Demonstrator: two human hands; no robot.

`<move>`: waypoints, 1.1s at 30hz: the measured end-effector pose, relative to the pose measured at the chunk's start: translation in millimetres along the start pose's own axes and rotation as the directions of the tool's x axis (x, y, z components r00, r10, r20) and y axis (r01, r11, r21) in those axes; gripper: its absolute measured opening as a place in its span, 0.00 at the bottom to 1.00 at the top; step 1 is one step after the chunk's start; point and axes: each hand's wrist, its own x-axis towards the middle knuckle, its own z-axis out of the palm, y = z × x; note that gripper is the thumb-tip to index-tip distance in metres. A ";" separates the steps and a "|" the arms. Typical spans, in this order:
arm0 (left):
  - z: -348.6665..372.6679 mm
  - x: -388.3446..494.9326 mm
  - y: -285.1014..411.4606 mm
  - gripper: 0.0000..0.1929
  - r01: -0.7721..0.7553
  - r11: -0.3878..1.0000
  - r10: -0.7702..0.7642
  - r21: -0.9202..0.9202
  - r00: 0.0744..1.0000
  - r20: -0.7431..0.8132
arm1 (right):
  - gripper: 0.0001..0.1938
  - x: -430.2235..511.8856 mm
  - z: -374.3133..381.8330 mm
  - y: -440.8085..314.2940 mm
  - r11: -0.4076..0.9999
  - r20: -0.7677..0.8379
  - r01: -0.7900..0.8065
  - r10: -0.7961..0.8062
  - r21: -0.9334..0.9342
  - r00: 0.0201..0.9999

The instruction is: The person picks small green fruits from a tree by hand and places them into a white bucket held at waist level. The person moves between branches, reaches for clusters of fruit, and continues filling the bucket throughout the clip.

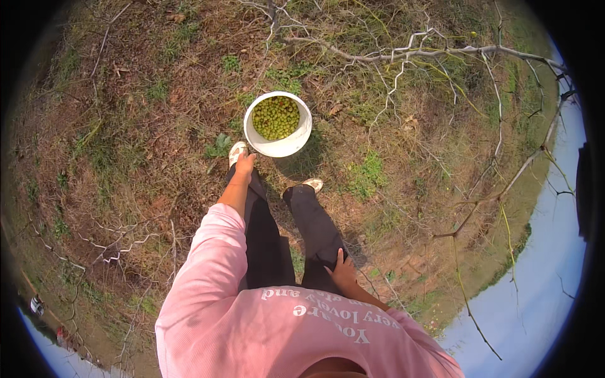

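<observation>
A white bucket [279, 145], partly filled with small round yellow-green fruits [276, 118] and a few reddish ones, is in front of my feet. My left hand [246, 163] is at the bucket's near left side, above my left shoe [237, 152]; its fingers point towards the rim, and whether they grip anything is unclear. Against the dark trouser leg [314, 222], near the knee, rests my right hand [343, 272] with its fingers apart and nothing held. A pink sleeve covers part of each arm.
Bare, thorny-looking branches [368, 58] reach across the top and down the right side. More thin twigs [118, 257] lie at the lower left. Dry grass, soil and green weeds [367, 176] cover the ground. A white vehicle [37, 305] is far off at the left.
</observation>
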 end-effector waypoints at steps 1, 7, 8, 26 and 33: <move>5.6 6.0 3.5 0.37 -0.036 0.995 0.033 -0.093 0.999 -0.033 | 0.50 3.2 6.2 2.2 1.000 0.002 -0.007 0.007 -0.014 1.000; 24.0 63.7 31.9 0.30 -0.170 0.969 0.183 -0.180 0.982 0.057 | 0.52 13.2 28.0 12.6 0.997 -0.096 0.003 -0.011 -0.080 0.995; 25.7 72.0 31.8 0.28 -0.192 0.955 0.207 -0.225 0.977 0.044 | 0.52 13.8 28.9 13.7 0.998 -0.113 0.005 -0.012 -0.062 0.994; 49.2 -60.8 62.7 0.18 -0.262 0.938 0.247 0.228 0.964 0.094 | 0.44 -10.6 -22.8 -12.5 0.931 0.040 -0.060 0.049 0.361 0.998; 24.6 -202.5 105.6 0.18 -0.369 0.782 0.306 0.503 0.930 0.205 | 0.37 -10.1 -50.1 12.6 0.588 -0.187 0.077 0.130 0.806 0.974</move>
